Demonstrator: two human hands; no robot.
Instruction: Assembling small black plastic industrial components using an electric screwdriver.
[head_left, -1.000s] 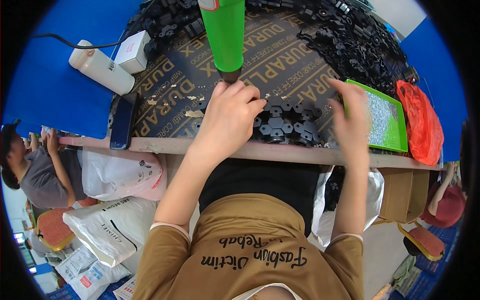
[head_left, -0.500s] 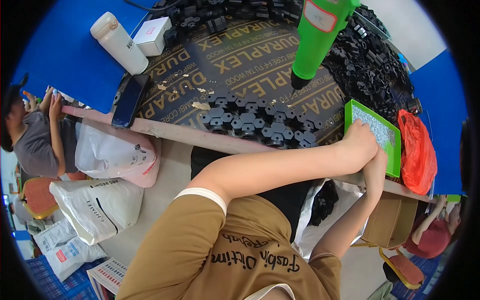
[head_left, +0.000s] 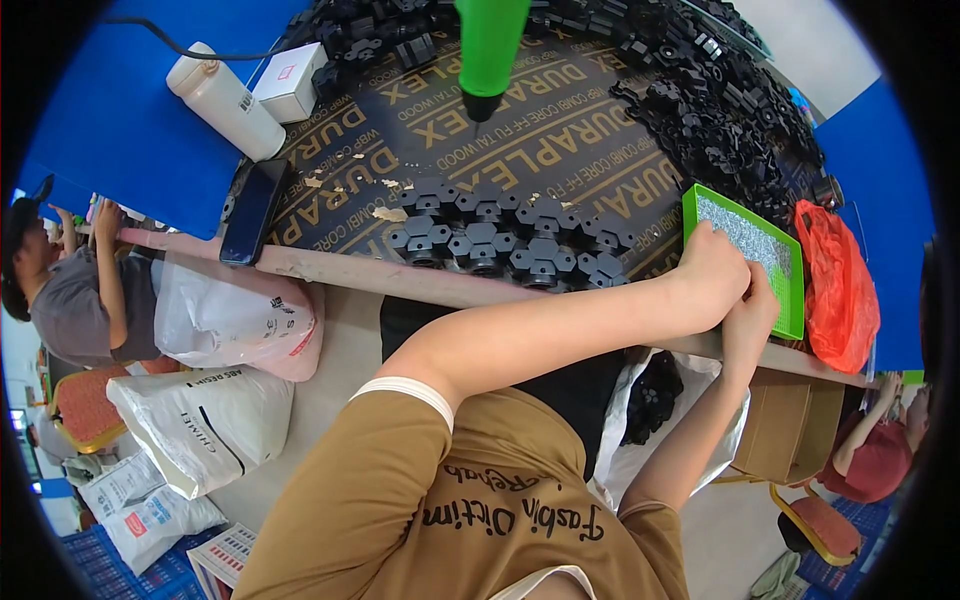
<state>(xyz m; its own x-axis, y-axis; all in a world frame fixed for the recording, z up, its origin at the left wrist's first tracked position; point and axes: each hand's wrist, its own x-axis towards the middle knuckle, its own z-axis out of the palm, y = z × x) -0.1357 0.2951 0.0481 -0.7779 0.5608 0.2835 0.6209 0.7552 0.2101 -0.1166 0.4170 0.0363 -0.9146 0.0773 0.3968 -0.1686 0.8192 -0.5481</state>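
At the right, my left hand [head_left: 712, 270] is at the near edge of a shallow green tray [head_left: 690, 212], its fingers curled and mostly hidden behind its back. My right hand [head_left: 752, 310] is bent in against it, thumb and fingers drawn together. Whatever either hand may hold is out of sight. Small silvery metal pieces [head_left: 762, 242] cover the tray's bottom, too small to name surely. Left of the tray, black hexagonal plastic parts [head_left: 480, 240] stand in rows along the table's near edge. A green electric screwdriver [head_left: 490, 50] hangs bit-down above the table.
Loose black parts [head_left: 740, 120] pile along the table's far and right sides. A red plastic bag [head_left: 838, 285] lies beside the tray. At the left are a white flask [head_left: 225, 105], a white box [head_left: 290, 82] and a phone [head_left: 254, 212]. Below hangs a white bag [head_left: 715, 420] with black parts.
The hanging screwdriver has swung left and up in view. Both hands remain at the tray, with the right hand's fingers shifted slightly. The whole view has tilted a little.
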